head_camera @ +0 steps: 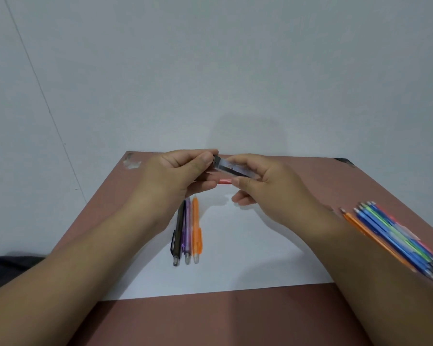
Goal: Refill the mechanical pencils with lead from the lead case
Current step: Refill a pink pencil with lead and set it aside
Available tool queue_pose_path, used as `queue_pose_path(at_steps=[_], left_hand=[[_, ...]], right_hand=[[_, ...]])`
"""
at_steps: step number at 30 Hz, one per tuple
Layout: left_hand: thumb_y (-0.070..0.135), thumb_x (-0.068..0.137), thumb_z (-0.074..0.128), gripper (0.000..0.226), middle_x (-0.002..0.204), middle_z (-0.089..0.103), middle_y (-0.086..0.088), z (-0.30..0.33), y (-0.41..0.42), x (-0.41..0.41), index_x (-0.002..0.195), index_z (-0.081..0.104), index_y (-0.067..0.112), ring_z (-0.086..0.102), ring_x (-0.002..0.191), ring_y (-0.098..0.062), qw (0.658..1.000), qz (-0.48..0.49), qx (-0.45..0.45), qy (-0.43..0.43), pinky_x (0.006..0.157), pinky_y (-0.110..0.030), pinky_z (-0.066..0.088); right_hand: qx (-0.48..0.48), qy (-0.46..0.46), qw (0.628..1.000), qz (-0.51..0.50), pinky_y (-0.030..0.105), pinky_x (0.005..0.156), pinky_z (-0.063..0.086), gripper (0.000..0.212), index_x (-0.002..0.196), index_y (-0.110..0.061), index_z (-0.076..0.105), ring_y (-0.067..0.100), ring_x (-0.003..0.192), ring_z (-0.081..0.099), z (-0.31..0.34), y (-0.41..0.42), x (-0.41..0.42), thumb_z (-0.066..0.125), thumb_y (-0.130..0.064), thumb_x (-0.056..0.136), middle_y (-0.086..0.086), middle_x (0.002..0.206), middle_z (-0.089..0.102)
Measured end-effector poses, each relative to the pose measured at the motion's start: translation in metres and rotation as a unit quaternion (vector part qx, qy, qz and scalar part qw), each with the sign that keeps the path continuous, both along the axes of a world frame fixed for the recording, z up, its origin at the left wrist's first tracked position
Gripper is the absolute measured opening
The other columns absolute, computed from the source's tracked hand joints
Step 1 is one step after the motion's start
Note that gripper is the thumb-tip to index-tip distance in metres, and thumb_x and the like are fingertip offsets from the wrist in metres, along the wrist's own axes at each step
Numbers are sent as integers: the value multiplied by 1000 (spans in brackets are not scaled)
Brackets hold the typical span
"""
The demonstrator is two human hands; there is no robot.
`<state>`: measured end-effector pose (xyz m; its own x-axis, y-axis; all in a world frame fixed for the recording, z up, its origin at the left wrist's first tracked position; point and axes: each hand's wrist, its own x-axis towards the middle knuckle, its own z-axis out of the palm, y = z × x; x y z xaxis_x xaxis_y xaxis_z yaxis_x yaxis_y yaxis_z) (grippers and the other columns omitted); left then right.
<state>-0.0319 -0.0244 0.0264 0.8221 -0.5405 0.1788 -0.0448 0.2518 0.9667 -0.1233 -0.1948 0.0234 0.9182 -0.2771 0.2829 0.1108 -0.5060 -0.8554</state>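
You are working at a reddish-brown table (235, 318) that is standing against a pale wall (210, 58). A white sheet of paper (235, 245) is lying across the middle of the table, and both of your forearms are reaching over it.

Your left hand (178, 176) is hovering above the far edge of the paper with its fingers curled; thumb and forefinger are pinching the dark cap end of the lead case (231, 167). Your right hand (268, 186) is gripping the other, clear end of the same case between the thumb and curled fingers, so the case is lying tilted between the two hands, well above the paper. A pink pencil (224, 181) is showing just below the case, between the two hands; which hand is holding it you cannot tell.

A blurred bundle of pencils (390, 236), orange, blue, green and pink, is lying at the right side of the table, beside your right forearm, with their tips pointing away from you to the left.

Three pencils are lying side by side on the paper below your left hand, touching or nearly so, their tips pointing away from you: a black pencil (178, 233) on the left, a purple pencil (187, 231) in the middle and an orange pencil (196, 231) on the right.
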Motion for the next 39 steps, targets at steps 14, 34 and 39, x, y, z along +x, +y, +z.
queue_pose_path(at_steps=[14,34,39], left_hand=[[11,103,50,30,111,72,-25,-3,-6,-6,122,61,-10,71,106,-32,964,-105,-28,244,85,-29,60],[6,102,52,28,107,71,-30,-1,-7,-8,120,60,-12,74,95,-34,962,-85,-18,260,73,-28,63],[7,102,52,28,106,71,-30,0,-8,-8,119,60,-13,74,95,-34,961,-86,-17,261,74,-29,62]], right_hand=[[-261,-108,957,-63,13,83,48,49,132,-29,67,5,87,55,-8,-17,7,63,1,94,-5,105,54],[-398,-128,904,-90,44,65,56,64,141,-46,53,22,81,61,-1,-17,1,60,-3,93,-9,111,54],[-414,-115,897,-104,41,61,55,81,156,-47,26,26,74,57,0,-15,1,58,-5,95,-5,103,52]])
